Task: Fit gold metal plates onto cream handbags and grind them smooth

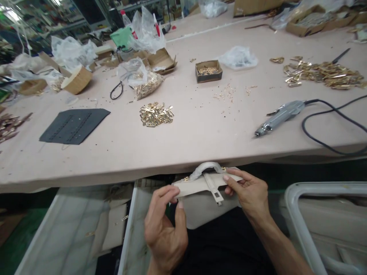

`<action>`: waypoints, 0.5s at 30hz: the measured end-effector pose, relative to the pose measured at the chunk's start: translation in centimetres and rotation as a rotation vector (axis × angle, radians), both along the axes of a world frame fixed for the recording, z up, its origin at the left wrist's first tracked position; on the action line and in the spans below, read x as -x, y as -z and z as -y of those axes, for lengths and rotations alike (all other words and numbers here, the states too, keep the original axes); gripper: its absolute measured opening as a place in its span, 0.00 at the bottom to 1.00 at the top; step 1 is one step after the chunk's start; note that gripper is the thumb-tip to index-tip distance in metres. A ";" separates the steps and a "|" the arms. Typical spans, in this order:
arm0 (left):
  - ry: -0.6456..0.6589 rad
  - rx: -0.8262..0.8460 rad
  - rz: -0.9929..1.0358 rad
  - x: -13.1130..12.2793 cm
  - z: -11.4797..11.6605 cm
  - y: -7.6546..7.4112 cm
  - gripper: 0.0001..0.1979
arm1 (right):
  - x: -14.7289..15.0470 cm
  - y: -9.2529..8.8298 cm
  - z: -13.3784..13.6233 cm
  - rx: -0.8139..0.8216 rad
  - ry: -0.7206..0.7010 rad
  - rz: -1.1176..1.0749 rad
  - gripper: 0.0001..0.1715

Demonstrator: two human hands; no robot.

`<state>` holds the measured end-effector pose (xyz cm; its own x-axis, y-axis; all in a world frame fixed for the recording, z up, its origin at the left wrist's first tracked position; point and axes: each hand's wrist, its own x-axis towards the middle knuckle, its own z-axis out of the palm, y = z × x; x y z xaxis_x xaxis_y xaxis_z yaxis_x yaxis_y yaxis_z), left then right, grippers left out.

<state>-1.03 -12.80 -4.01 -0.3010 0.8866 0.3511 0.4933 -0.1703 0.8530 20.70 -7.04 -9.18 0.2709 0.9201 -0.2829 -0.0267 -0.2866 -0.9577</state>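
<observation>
A pale beige handbag point(197, 210) rests against my lap, just below the table's front edge. Its top handle point(208, 165) is wrapped in clear plastic and has gold fittings at both ends. From the middle of its flap point(192, 188) hangs a narrow strap point(212, 187) with a rectangular cut-out near its end. My left hand point(168, 229) holds the flap's left corner at the fingertips, thumb lower down. At the flap's right end my right hand point(249, 191) pinches it between thumb and fingers, close to the gold fitting.
On the table lie gold metal plates point(156, 114), a dark grey sheet point(74, 126), a corded electric screwdriver point(279, 117), a small box of gold parts point(208, 71) and a pile of gold pieces point(323, 74). Below left, a bin point(77, 225) holds beige pieces; a white frame point(292, 206) stands right.
</observation>
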 end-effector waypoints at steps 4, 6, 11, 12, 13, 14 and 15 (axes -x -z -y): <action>0.095 0.481 0.428 -2.7 0.0 0.6 0.16 | 1.6 -0.5 0.4 -0.022 0.032 0.072 0.30; 0.253 0.693 0.674 -3.7 -0.9 1.7 0.23 | 2.2 -0.4 0.8 -0.032 0.035 0.083 0.32; 0.327 0.754 1.035 -4.7 -2.3 5.6 0.28 | 0.6 2.1 1.1 0.056 -0.099 0.128 0.37; 0.353 0.741 1.055 -4.7 -2.4 6.5 0.29 | -0.1 2.6 0.9 0.066 -0.159 0.153 0.38; 0.370 0.734 1.059 -4.7 -2.4 7.4 0.31 | -0.9 2.8 0.5 0.051 -0.216 0.205 0.36; 0.375 0.725 1.055 -4.7 -2.4 8.1 0.32 | -1.5 2.8 0.1 0.010 -0.258 0.266 0.34; 0.367 0.711 1.045 -4.7 -2.4 8.8 0.33 | -2.0 2.3 -0.4 -0.044 -0.292 0.326 0.31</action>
<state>3.68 -10.39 -12.76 0.1517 0.8679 -0.4730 -0.4276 0.4891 0.7602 22.72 -6.67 -11.53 0.0663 0.9807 -0.1842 0.3553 -0.1957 -0.9140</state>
